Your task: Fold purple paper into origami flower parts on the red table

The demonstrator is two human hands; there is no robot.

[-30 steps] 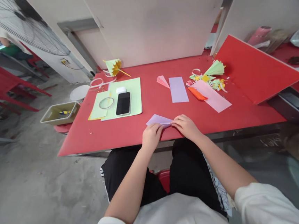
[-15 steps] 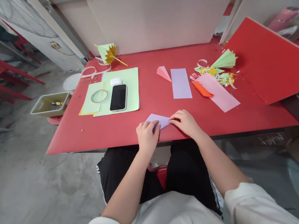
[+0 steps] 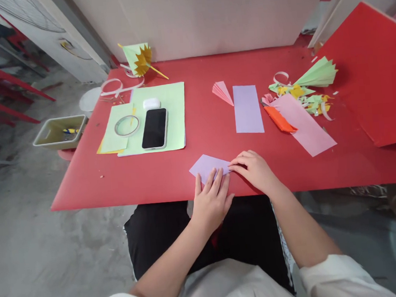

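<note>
A folded piece of purple paper (image 3: 204, 165) lies near the front edge of the red table, pointed at its left end. My left hand (image 3: 212, 198) rests on its lower edge with fingers spread and flat. At the paper's right tip, my right hand (image 3: 250, 167) pinches the corner between thumb and fingers. Beyond them lie a flat purple paper strip (image 3: 247, 109) and a small pleated pink paper fan (image 3: 223, 93). An orange utility knife (image 3: 279, 118) sits partly over a pink paper strip (image 3: 309, 129).
On the left, green paper sheets (image 3: 177, 113) carry a phone (image 3: 154, 128), a white case (image 3: 151, 103) and a tape roll (image 3: 127, 125). A paper umbrella (image 3: 142, 61) stands at the back. Paper scraps (image 3: 315, 101) and a red board (image 3: 379, 77) are on the right.
My left hand has slid down and right, its fingers now spread flat, uncovering more of the purple paper. My right hand still pinches the right tip. The camera view has shifted slightly.
</note>
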